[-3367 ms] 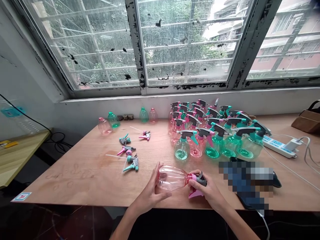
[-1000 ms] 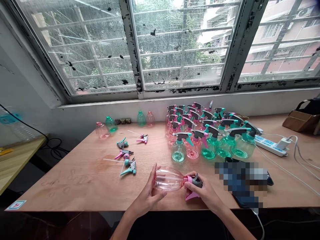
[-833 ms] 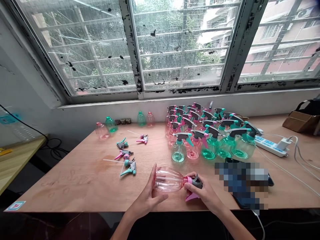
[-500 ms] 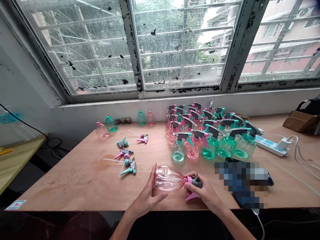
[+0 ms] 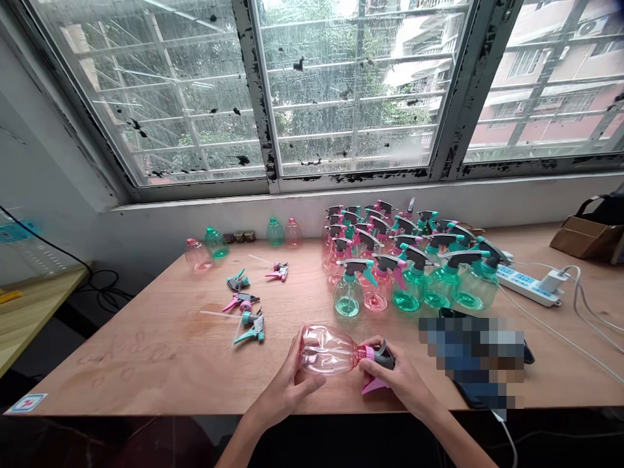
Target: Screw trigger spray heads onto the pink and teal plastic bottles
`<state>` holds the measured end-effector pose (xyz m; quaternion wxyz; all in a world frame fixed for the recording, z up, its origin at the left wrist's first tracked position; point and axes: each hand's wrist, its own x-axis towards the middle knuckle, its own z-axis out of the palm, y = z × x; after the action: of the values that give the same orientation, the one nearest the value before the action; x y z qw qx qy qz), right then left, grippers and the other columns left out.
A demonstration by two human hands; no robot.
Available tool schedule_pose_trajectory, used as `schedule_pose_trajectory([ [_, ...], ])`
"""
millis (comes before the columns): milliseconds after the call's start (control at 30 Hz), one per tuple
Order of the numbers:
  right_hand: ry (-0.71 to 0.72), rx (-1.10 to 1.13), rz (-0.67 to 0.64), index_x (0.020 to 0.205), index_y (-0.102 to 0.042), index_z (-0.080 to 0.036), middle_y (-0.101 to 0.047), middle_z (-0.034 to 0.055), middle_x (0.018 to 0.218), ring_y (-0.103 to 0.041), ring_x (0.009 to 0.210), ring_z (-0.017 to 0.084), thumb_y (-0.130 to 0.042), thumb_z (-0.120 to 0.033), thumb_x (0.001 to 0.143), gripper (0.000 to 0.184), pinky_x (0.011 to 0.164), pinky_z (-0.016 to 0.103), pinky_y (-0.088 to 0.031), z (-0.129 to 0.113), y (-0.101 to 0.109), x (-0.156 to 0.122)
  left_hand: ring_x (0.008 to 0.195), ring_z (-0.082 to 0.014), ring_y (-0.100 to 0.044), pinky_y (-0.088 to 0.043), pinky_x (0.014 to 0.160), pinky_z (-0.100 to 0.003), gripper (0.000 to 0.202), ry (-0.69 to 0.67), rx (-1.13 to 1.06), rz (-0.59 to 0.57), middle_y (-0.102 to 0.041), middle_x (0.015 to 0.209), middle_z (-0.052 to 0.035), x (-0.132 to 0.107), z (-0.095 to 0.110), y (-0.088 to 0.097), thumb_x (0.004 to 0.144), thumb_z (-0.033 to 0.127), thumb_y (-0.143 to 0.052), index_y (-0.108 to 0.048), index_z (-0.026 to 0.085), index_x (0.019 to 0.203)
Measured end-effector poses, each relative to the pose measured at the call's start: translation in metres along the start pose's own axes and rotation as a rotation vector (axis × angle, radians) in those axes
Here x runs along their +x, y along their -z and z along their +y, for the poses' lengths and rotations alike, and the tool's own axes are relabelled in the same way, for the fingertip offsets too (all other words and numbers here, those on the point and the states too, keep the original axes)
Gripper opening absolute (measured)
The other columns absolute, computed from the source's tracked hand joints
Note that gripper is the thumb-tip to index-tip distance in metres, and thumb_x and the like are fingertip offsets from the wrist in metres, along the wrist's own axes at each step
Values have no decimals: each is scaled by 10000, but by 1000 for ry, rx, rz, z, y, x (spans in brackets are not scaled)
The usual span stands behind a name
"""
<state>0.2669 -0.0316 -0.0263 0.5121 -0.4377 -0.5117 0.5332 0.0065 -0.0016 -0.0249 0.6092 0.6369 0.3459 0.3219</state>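
Note:
A clear pink spray bottle [image 5: 329, 350] lies on its side just above the near edge of the wooden table [image 5: 160, 344]. My left hand [image 5: 287, 385] cups its rounded base, fingers curled round it. My right hand [image 5: 397, 380] grips the grey and pink trigger head [image 5: 381, 364] at the bottle's neck. Beyond them stands a dense group of assembled pink and teal spray bottles [image 5: 404, 266].
Several loose trigger heads [image 5: 246, 309] lie to the left. Capless bottles [image 5: 205, 247] stand near the back wall. A white power strip [image 5: 529, 283] with cables lies at the right, near a blurred dark object [image 5: 475, 351]. A brown box [image 5: 585, 234] sits far right.
The pink bottle has turned a little in my hands and stayed in the same spot. The view has shifted slightly; nothing else on the table has moved.

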Motion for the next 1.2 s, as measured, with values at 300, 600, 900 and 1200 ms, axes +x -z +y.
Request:
schedule_pose_trajectory([
  [300,-6,50,19,883,-643,-207,-685,-14,639,-663,559,196,-799,-514,752,368,576,312,-539,6,0,2,1542,-299,-119,-85,1255,-480,1005,-44,24,50,-83,1695,-23,-1,4,-3,873,317,-726,-5,403,1568],
  [600,-4,29,16,903,-644,-201,-683,-19,632,-654,570,188,-799,-453,772,324,583,313,-523,4,1,1,1544,-289,-121,-84,1260,-468,1012,-30,33,29,-104,1692,-52,0,2,-1,870,326,-728,-5,349,1579],
  [900,-11,46,-10,920,-639,-195,-676,-23,661,-658,585,180,-788,-431,797,306,592,298,-517,6,2,1,1534,-342,-129,-119,1240,-538,1030,-44,-17,35,-171,1678,-72,0,2,-2,860,350,-731,5,334,1581],
  [1200,9,-2,-12,931,-649,-192,-666,-20,703,-664,616,184,-785,-392,809,270,612,310,-519,5,4,1,1475,-295,-310,-179,1240,-482,957,1,-13,30,-339,1585,-124,2,4,-3,893,378,-694,-40,289,1586],
])
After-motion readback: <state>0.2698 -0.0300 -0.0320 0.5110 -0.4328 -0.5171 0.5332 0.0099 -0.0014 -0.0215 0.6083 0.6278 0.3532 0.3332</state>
